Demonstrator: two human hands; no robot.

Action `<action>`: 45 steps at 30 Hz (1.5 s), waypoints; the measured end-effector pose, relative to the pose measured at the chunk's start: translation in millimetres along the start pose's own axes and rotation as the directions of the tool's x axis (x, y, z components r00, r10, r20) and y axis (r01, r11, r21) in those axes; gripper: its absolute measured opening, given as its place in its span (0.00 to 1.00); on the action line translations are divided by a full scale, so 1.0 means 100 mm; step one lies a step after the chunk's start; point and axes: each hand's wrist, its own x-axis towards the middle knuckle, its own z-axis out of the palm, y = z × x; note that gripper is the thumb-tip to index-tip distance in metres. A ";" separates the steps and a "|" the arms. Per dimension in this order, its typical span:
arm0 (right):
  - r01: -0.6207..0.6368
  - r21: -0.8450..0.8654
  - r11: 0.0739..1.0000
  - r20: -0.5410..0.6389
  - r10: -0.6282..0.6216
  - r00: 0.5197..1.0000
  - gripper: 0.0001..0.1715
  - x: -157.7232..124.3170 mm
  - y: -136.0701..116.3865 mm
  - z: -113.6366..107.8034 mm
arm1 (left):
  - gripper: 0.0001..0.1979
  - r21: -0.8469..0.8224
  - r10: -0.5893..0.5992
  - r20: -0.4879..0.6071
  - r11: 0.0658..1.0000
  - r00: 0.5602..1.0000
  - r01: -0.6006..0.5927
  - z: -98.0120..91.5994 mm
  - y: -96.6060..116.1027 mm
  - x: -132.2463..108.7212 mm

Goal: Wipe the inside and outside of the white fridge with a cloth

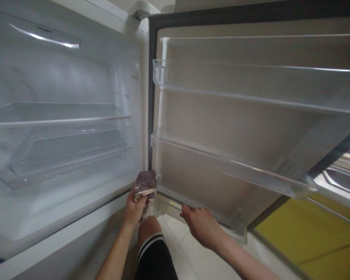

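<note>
My left hand [135,208] is closed around a bunched purple-grey cloth [146,184] with pale edges. The cloth touches or nearly touches the hinge side of the open fridge, by the lower end of the door seal. To the right, my right hand [200,223] is at the bottom edge of the fridge door [221,132], by the lowest door bin [175,206]. Its fingers are curled and partly hidden, and whether they grip the bin's rim is unclear.
Inside the fridge at left are a glass shelf [58,112] and a tilted clear drawer [67,155]. Two clear bins [236,159] cross the door. Yellow cabinets [312,233] stand at the lower right. My knee [149,229] is below the cloth, above the tiled floor [192,256].
</note>
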 end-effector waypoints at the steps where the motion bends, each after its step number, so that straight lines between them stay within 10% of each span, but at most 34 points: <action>1: -0.009 -0.002 1.000 0.007 0.009 1.000 0.12 0.00 -0.01 -0.01 | 0.26 0.141 0.122 0.075 0.981 0.990 -0.132 0.04 0.16 0.01; 4: -0.027 -0.009 1.000 0.040 0.027 0.999 0.15 0.02 -0.06 -0.06 | 0.20 0.476 0.341 0.449 0.692 0.826 -0.544 0.27 0.61 -0.06; 7: -0.087 0.002 0.996 0.055 0.087 0.995 0.19 0.02 -0.07 -0.10 | 0.16 0.596 0.215 0.669 0.418 0.712 -0.686 0.53 0.89 -0.17; 14: -0.267 -0.097 0.959 0.126 0.278 0.952 0.29 -0.44 0.41 -0.12 | 0.33 0.466 0.209 0.772 0.456 0.600 -0.759 0.29 0.77 -0.03; 17: -0.296 -0.145 0.944 0.137 0.315 0.939 0.35 -0.61 0.61 -0.09 | 0.40 0.502 0.106 0.793 0.445 0.600 -0.742 0.32 0.80 0.02; 25: -0.321 -0.174 0.931 0.128 0.345 0.930 0.34 -0.59 0.66 -0.09 | 0.39 0.476 0.046 0.839 0.419 0.542 -0.773 1.30 1.08 -0.57; 30: -0.346 -0.185 0.920 0.094 0.367 0.925 0.43 -0.61 0.66 -0.09 | 0.35 0.479 0.053 0.833 0.429 0.550 -0.766 1.05 1.03 -0.43; 37: -0.302 -0.172 0.938 0.054 0.315 0.948 0.44 -0.66 0.52 -0.02 | 0.30 0.630 -0.027 0.719 0.446 0.694 -0.636 0.32 0.96 0.09; 41: -0.280 -0.154 0.948 0.071 0.293 0.953 0.43 -0.67 0.45 -0.05 | 0.32 0.639 -0.020 0.716 0.420 0.697 -0.644 0.50 0.99 -0.07; 45: -0.292 -0.139 0.946 0.071 0.304 0.950 0.35 -0.66 0.47 -0.06 | 0.31 0.528 0.037 0.793 0.456 0.608 -0.716 1.02 1.06 -0.50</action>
